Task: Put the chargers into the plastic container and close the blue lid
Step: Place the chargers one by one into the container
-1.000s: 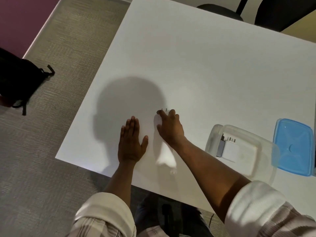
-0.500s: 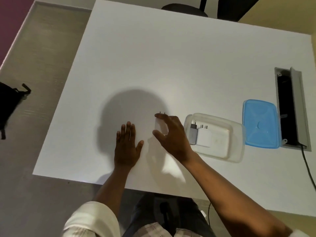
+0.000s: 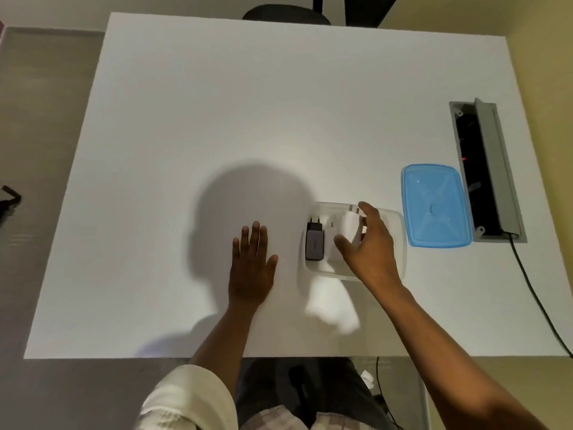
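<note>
My right hand (image 3: 370, 248) holds a white charger (image 3: 349, 226) over the clear plastic container (image 3: 398, 231), prongs pointing away from me. Inside the container a dark grey charger (image 3: 314, 243) lies at the left end, with another white charger (image 3: 331, 243) beside it, partly hidden by my hand. The blue lid (image 3: 435, 204) lies flat on the table to the right of the container. My left hand (image 3: 251, 263) rests flat on the white table (image 3: 248, 103), fingers spread, left of the container.
A grey cable box (image 3: 493, 169) is sunk into the table at the right, open, with a black cable (image 3: 539, 302) running off the near edge. A dark chair (image 3: 285, 15) stands beyond the far edge. A black bag (image 3: 7, 200) lies on the floor at left.
My right hand picked up the white charger from the table in front of me and carried it right, over the container. The left hand stayed flat. The view swung to the right.
</note>
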Demonstrator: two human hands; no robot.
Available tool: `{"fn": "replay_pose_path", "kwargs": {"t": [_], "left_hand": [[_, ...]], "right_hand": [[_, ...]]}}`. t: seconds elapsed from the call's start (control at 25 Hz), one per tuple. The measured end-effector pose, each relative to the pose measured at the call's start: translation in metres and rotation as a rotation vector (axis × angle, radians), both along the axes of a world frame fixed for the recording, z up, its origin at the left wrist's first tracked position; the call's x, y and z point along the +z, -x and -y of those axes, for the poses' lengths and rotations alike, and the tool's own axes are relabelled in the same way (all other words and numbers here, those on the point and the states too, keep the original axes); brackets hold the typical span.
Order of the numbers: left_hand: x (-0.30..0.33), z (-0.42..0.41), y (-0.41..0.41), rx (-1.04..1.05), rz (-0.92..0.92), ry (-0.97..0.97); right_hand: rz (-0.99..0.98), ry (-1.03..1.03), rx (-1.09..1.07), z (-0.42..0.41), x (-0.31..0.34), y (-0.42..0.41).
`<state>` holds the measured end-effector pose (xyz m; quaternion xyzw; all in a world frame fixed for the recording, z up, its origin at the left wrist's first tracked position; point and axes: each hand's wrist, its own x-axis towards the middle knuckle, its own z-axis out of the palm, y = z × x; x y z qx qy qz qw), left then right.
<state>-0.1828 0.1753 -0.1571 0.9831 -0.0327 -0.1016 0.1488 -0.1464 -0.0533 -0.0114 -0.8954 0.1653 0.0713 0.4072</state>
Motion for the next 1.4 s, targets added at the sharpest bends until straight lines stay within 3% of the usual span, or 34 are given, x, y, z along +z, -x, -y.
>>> {"fn": "replay_pose_path", "kwargs": {"t": [0.48, 0.84, 1.04, 1.4], "left_hand": [[0.001, 0.008, -0.001, 0.030, 0.023, 0.031], [0.001, 0.009, -0.001, 0.044, 0.047, 0.060], [0.000, 0.009, -0.001, 0.050, 0.056, 0.062], [-0.003, 0.009, 0.000, 0.046, 0.073, 0.054]], "right_hand": [[-0.299, 0.128, -0.006, 0.043, -0.059, -0.007], [-0.271, 0.166, 0.036, 0.048, -0.065, -0.006], [-0.136, 0.193, 0.025, 0.035, -0.062, 0.004], [-0.131, 0.169, -0.009, 0.034, -0.070, 0.006]]}}
